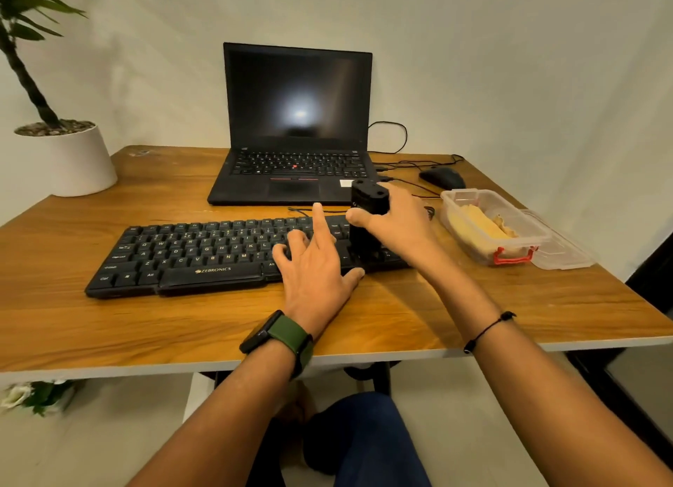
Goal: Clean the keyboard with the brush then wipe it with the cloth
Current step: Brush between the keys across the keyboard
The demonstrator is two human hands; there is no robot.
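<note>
Brush upright on the keyboard's right end
Right hand (397, 219) grips the black brush (368, 219) standing on the Zebronics keyboard (189, 259); left hand (315, 264) rests released on keys (index raised), yellow cloth (480, 226) in box

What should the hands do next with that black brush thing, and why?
Probably sweep the brush leftward along the keyboard. The right hand holds it upright on the right-end keys, the left hand steadies the board, and the keys to the left look unreached. The cloth sits in its box.
</note>
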